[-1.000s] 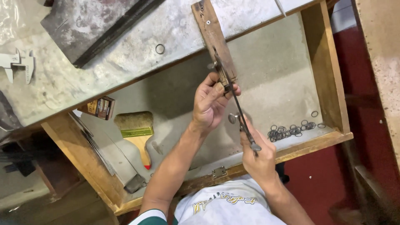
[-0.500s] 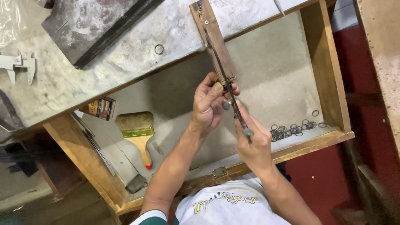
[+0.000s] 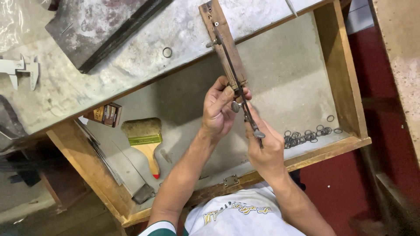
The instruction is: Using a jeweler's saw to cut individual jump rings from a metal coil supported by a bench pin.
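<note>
My left hand (image 3: 221,109) pinches a small metal piece against the near end of a wooden bench pin (image 3: 224,41) that juts out from the workbench over an open drawer. My right hand (image 3: 267,150) grips the handle of a thin saw frame (image 3: 245,107), which runs up along the pin's edge beside my left fingers. Both hands hover above the drawer's grey lining (image 3: 284,74).
A heap of small metal rings (image 3: 306,136) lies at the drawer's front right. In the drawer's left part lie a wide brush (image 3: 146,140) and a small box (image 3: 105,114). On the bench top are one ring (image 3: 167,52), a dark slab (image 3: 100,26) and calipers (image 3: 19,70).
My right hand has pushed the saw frame forward along the bench pin, closer to my left hand. My left hand stays at the pin's end.
</note>
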